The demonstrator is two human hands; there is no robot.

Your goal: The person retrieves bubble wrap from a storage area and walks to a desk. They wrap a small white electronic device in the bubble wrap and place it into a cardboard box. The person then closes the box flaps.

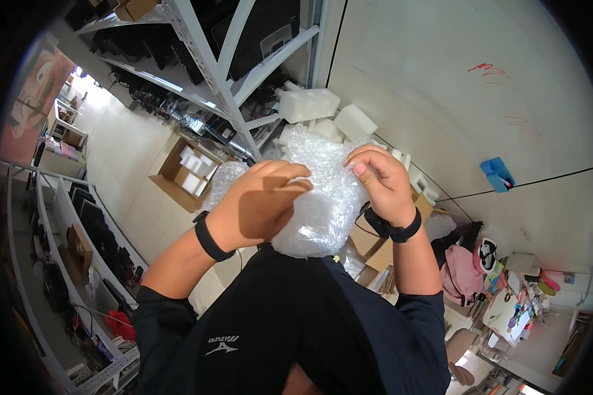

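2 hands [260, 201] [387, 184]; 1 lg. bubble-wrap bundle [323, 214]; 2 blk wristbands [211, 240] [406, 232]; 2 grey racks [212, 76] [115, 370]; min. 2 foam blocks [310, 104] [356, 122]; 1 blue holder [495, 174]; 1 pink bag [461, 273]

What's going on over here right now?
Someone is handling bunched, clear bubble wrap. The right hand pinches it near its upper right edge; the left hand is at its left side, its grip unclear. Whether anything is inside can't be told. Beyond it, white foam blocks lie near the wall, and to the left an open cardboard box holding white pieces sits on the floor.
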